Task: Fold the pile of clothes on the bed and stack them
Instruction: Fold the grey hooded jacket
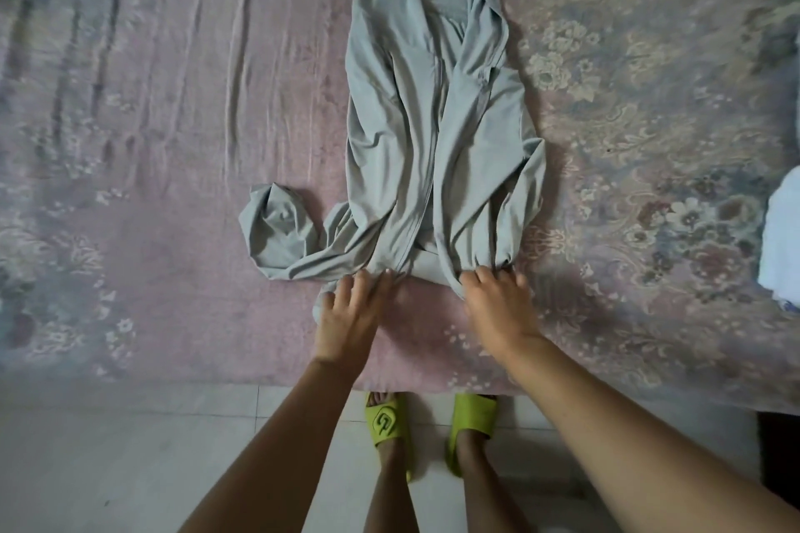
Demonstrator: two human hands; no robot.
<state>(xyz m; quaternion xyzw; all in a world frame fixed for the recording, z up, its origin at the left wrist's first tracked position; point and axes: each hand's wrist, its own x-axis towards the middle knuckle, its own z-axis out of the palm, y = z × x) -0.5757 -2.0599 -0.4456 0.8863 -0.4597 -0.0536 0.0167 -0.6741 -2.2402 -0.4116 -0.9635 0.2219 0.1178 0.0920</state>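
Clothes remaining here amount to one grey zip jacket (437,134), laid lengthwise from the near edge of the bed (173,316) toward the far edge. Left hand (350,312) rests near-flat on the hem; right hand (498,303) has its fingers (476,279) curled into it. Recommended: tension the hem evenly before folding. A loose sleeve (277,225) trails left and needs tucking. White cloth (781,242) lies at the right edge.

Both bare arms outstretched, left hand (350,307) flat with fingers spread, right hand (498,299) with fingers curled.
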